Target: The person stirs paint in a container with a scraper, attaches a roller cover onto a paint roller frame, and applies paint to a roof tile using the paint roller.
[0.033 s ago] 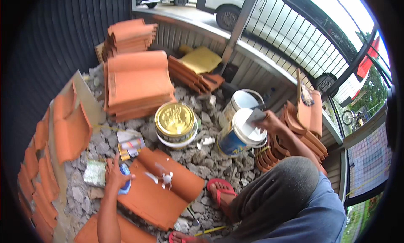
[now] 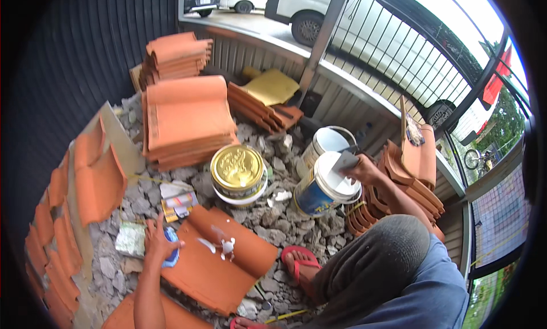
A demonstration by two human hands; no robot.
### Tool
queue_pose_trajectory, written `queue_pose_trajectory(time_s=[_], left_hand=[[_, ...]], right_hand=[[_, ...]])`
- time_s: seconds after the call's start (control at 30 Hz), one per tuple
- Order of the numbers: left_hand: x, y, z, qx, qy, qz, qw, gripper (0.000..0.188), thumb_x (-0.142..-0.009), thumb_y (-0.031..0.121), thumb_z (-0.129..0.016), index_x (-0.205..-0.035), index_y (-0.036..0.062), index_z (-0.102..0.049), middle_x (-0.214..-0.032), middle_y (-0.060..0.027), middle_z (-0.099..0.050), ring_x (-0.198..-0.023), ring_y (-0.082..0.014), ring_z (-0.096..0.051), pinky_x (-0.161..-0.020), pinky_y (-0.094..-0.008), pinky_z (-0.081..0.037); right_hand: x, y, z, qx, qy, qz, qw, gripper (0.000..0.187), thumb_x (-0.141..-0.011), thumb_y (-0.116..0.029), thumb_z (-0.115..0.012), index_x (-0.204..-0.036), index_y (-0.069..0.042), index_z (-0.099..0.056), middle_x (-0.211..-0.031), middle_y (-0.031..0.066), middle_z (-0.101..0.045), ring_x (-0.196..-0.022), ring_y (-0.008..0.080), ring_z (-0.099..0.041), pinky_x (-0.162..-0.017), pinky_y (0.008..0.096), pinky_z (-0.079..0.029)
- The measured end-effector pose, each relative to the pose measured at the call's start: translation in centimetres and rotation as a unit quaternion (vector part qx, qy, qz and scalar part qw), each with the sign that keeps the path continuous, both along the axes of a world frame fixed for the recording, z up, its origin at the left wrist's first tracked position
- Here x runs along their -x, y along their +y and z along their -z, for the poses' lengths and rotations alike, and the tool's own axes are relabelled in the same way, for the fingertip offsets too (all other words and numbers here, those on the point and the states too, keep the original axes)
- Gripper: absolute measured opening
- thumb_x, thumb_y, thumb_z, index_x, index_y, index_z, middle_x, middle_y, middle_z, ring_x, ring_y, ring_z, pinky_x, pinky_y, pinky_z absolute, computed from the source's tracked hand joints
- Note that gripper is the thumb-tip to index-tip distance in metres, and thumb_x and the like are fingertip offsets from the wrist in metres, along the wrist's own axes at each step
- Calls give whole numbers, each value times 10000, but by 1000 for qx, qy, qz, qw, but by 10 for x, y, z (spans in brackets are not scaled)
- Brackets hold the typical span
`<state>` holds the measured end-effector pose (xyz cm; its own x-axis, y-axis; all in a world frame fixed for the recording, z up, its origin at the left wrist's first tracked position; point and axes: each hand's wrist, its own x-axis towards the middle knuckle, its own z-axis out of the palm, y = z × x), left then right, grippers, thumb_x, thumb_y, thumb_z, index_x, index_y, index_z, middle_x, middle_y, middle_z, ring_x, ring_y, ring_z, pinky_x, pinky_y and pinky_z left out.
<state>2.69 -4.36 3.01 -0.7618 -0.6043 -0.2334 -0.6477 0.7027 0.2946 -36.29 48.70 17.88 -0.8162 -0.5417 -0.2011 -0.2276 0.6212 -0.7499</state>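
My right hand (image 2: 362, 170) grips a flat grey scraper (image 2: 344, 161) above the white lid (image 2: 330, 168) of a blue-and-white bucket (image 2: 312, 197). My left hand (image 2: 158, 242), fingers spread, lies at the left edge of a curved orange roof tile (image 2: 213, 275). Its thumb reaches over a crumpled-looking blue thing (image 2: 171, 248), partly hidden by the hand. White paste (image 2: 228, 247) is splattered and smeared on the middle of that tile. Close to my fingertips lies a pale, silvery-green block or packet (image 2: 130, 239).
A gold-lidded tin (image 2: 237, 166) stands in a white tub behind the tile. Stacked tiles (image 2: 188, 115) rise beyond it, more (image 2: 407, 166) at the right. An open white bucket (image 2: 330, 139) stands behind the blue-and-white one. Broken rubble (image 2: 273, 215) covers the ground. Overlapping tiles (image 2: 99, 181) slope at left.
The whole scene sits slightly lower in the picture. Both hands keep their places relative to the tile and the bucket.
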Motion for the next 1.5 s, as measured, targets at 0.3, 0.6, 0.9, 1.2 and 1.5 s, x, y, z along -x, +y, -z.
queue_pose_trajectory(time_s=[0.3,0.6,0.9,1.2,1.5], left_hand=[[8,2,-11,35,-17,38,999,1248,-593,333,-994,-1605,221,-273,-1448,-188,-404,-1338,-441,-455,-1097,-506,-456],[11,4,-15,27,-25,51,998,1155,-618,306,-979,-1572,162,-342,-1377,-185,-454,-1309,-435,-480,-1084,-499,-465],[4,-7,-8,-30,-21,66,997,1054,-659,389,-944,-1541,158,-415,-1397,-233,-514,-1322,-434,-504,-1089,-504,-455],[3,-48,18,-31,46,-48,997,609,-894,573,-726,-1151,21,-741,-1113,-256,-738,-1070,-425,-704,-918,-474,-547],[35,-79,53,-3,-16,-45,999,495,-884,469,-715,-1102,27,-762,-1081,-290,-729,-1039,-434,-711,-915,-517,-542]], right_hand=[[29,21,-3,-20,188,60,980,215,-847,-143,-783,-983,21,-759,-767,128,-726,-690,164,-675,-677,368,-545],[7,-7,-8,-71,265,45,961,285,-870,-229,-766,-997,25,-749,-767,194,-712,-655,272,-690,-680,390,-548],[15,19,1,57,30,10,998,169,-930,-159,-792,-1018,-22,-748,-786,-27,-676,-658,79,-602,-552,283,-511],[38,27,-12,-48,-18,129,990,303,-964,-236,-734,-795,12,-693,-662,29,-623,-494,109,-537,-437,277,-367],[27,-25,-78,-86,211,201,953,367,-925,-346,-753,-883,18,-762,-695,50,-677,-603,154,-663,-554,317,-570]])
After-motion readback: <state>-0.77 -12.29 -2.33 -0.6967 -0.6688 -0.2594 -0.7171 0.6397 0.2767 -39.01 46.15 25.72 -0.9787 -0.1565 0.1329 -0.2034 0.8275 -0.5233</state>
